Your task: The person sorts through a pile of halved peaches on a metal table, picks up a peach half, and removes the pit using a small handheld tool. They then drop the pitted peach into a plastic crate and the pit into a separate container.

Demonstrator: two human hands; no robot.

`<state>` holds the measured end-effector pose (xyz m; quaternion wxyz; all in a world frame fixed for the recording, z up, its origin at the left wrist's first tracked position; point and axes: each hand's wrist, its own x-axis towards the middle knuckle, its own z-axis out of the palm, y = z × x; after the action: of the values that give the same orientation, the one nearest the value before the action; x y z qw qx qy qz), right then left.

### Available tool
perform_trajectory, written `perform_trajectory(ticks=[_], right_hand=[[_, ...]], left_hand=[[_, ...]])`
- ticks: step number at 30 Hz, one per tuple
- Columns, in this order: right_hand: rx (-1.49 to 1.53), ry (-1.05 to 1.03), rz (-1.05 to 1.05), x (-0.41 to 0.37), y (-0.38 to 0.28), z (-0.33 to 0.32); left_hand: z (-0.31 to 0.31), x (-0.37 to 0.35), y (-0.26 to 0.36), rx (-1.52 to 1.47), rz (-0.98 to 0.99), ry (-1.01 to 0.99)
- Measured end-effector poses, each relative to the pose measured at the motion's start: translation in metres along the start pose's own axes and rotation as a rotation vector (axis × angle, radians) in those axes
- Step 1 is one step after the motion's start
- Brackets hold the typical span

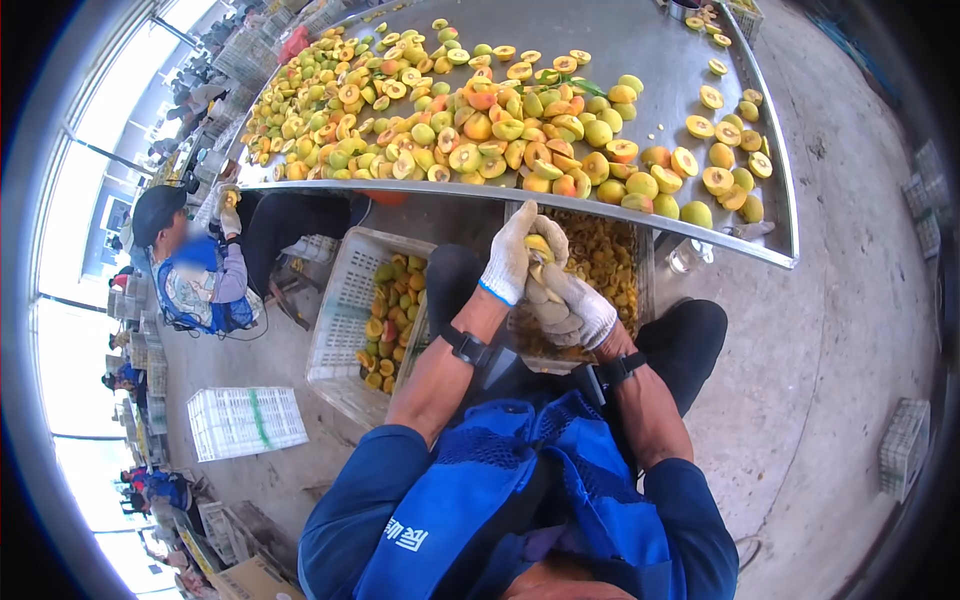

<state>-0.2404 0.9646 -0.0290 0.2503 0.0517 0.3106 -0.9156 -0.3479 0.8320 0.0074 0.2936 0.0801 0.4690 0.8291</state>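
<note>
My left hand (512, 255), in a white glove with a blue cuff edge, is closed around a yellow peach piece (538, 246) in front of the metal table. My right hand (572, 308), also gloved, is closed just beneath it, its fingers up against the fruit. What the right hand grips is hidden by its fingers. Below both hands stands a crate of small yellow-brown peach scraps (603, 250). A large heap of yellow peaches (470, 130), many cut in half, covers much of the tabletop beyond.
The metal table (690, 225) has a raised rim close past my hands. A white crate of peach halves (345, 290) stands at my left, with another white crate (250, 420) on the floor. A clear jar (688, 257) sits under the table corner. A co-worker (195, 260) sits at left.
</note>
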Motion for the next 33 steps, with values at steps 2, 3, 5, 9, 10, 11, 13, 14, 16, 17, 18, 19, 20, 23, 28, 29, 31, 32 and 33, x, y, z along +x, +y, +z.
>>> perform_trajectory(ticks=[2, 3, 5, 9, 10, 11, 13, 14, 16, 17, 18, 19, 20, 23, 28, 29, 31, 32, 33], right_hand=[[0.068, 0.024, -0.033, 0.0, 0.004, 0.002], [0.101, 0.034, -0.048, 0.0, 0.005, 0.005], [0.169, -0.033, -0.032, 0.003, 0.011, 0.0], [0.335, 0.129, -0.047, 0.005, 0.005, 0.024], [0.337, 0.27, -0.062, 0.003, -0.001, 0.037], [0.207, 0.208, -0.05, 0.005, -0.001, 0.023], [-0.133, 0.15, -0.017, 0.006, -0.007, 0.004], [-0.339, 0.157, 0.012, 0.007, -0.01, -0.001], [-0.465, 0.314, -0.039, 0.012, -0.006, -0.008], [-0.54, 0.38, -0.051, 0.013, -0.007, -0.006], [-0.611, 0.445, -0.063, 0.014, -0.008, -0.004], [-0.626, 0.468, -0.062, 0.012, -0.01, -0.002], [-0.6, 0.47, -0.073, 0.012, -0.009, 0.0], [-0.55, 0.489, -0.05, 0.012, -0.013, 0.007], [-0.71, 0.583, -0.091, 0.028, -0.002, -0.005], [-0.681, 0.578, -0.09, 0.029, -0.001, -0.007], [-0.623, 0.568, -0.091, 0.031, -0.001, -0.007], [-0.56, 0.566, -0.091, 0.03, -0.003, -0.005], [-0.498, 0.565, -0.09, 0.028, -0.005, -0.003]], left_hand=[[0.002, -0.004, 0.002, -0.021, -0.025, 0.06], [0.0, -0.003, 0.003, -0.197, -0.084, 0.104], [-0.007, 0.0, 0.004, -0.552, -0.197, 0.188], [-0.015, 0.012, -0.009, -0.202, -0.048, 0.347], [-0.022, 0.013, -0.009, -0.171, 0.01, 0.372], [-0.03, 0.014, -0.006, -0.137, 0.065, 0.395], [-0.03, -0.002, 0.022, -0.025, 0.163, 0.445], [-0.039, -0.009, 0.038, 0.073, 0.226, 0.511], [-0.057, -0.029, 0.076, 0.296, 0.376, 0.714], [-0.075, -0.041, 0.092, 0.389, 0.409, 0.785], [-0.096, -0.054, 0.107, 0.486, 0.444, 0.854], [-0.122, -0.066, 0.12, 0.707, 0.382, 0.93], [-0.15, -0.079, 0.129, 0.931, 0.319, 1.002], [-0.199, -0.106, 0.133, 1.548, 0.385, 1.157], [-0.131, -0.072, 0.12, 1.454, 0.46, 0.837], [-0.11, -0.056, 0.114, 1.431, 0.451, 0.789], [-0.08, -0.019, 0.099, 1.44, 0.42, 0.637], [-0.055, -0.001, 0.094, 1.52, 0.415, 0.587], [-0.043, 0.018, 0.088, 1.601, 0.382, 0.51]])
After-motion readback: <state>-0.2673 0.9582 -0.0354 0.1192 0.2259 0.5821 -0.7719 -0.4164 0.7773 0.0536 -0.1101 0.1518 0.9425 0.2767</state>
